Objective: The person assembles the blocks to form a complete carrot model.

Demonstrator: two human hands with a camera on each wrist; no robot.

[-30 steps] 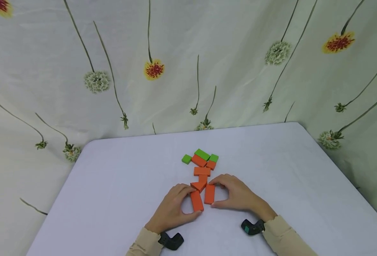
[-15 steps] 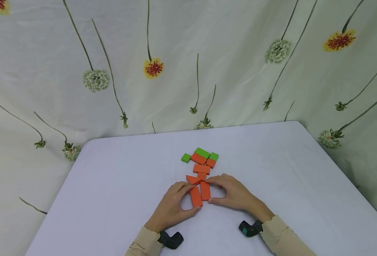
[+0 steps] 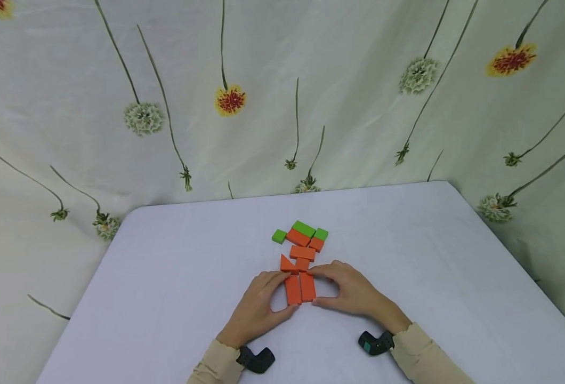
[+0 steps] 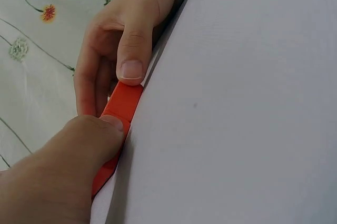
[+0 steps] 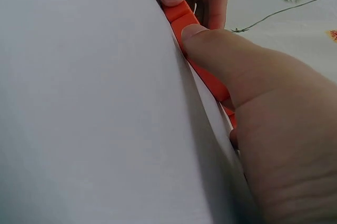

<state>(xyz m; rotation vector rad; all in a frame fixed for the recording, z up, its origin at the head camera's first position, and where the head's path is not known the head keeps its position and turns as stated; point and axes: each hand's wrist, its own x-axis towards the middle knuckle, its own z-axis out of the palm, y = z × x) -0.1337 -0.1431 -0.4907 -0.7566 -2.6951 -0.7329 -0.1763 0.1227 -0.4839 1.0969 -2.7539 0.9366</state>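
Observation:
Two orange rectangular blocks lie side by side at the near end of a group of toy blocks. My left hand [image 3: 258, 306] grips the left block [image 3: 292, 290] lengthwise, with the thumb at its near end and fingers at the far end. In the same way my right hand [image 3: 352, 290] holds the right block [image 3: 307, 288]. The left wrist view shows both thumbs on the blocks' near faces. Just beyond them are an orange triangular block [image 3: 288, 264], close to my left fingertips, and a small orange block [image 3: 303, 264].
Farther up lie a crosswise orange block [image 3: 302, 253], two orange blocks and several green blocks, such as a long green one [image 3: 304, 229] and a separate small one [image 3: 279, 236]. A white cloth covers the table [image 3: 191, 266]. A flowered curtain [image 3: 263, 149] hangs behind.
The right block has moved left and slightly away, beside the left one. The left block has straightened and moved away a little. The triangular block has shifted up-left and turned.

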